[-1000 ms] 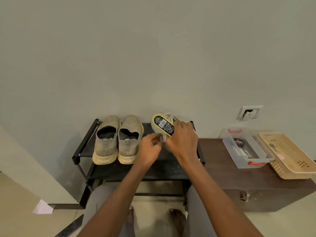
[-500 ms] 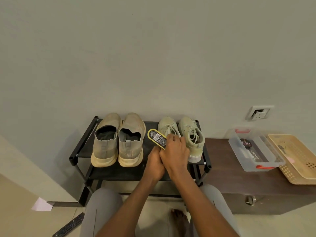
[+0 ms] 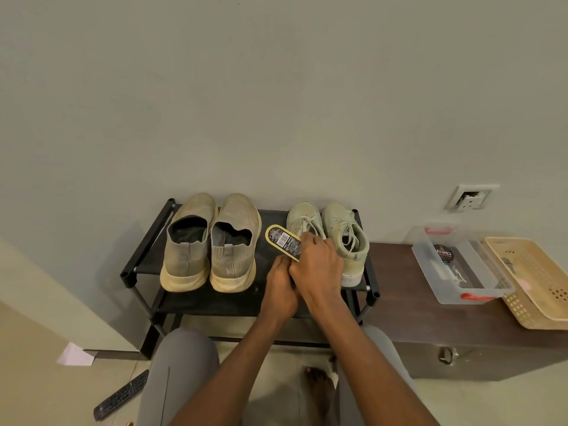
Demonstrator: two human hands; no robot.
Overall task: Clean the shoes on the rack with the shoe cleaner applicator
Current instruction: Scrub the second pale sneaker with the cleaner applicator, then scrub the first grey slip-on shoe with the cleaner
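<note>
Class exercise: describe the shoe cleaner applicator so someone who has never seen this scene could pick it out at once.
Find the black shoe rack against the wall. Between its two pairs of shoes, the right hand grips a flat oval applicator, with the left hand beside it. Unlike the beige shoes, it is black with a yellow rim and a white barcode label.

Two shoe pairs (image 3: pixel 212 244) (image 3: pixel 330 238) sit side by side on the rack (image 3: pixel 144 241); bins (image 3: pixel 461 265) rest on the chest (image 3: pixel 408 318) to its right.

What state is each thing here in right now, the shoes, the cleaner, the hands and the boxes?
Shoe cleaner applicator: held, label up.
Right hand: grips the applicator.
Left hand: curled against the right hand; its grip is hidden.
Slip-on shoes: on rack, untouched.
Lace-up shoes: on rack, laced.
Clear box: open.
Basket: open.
</note>
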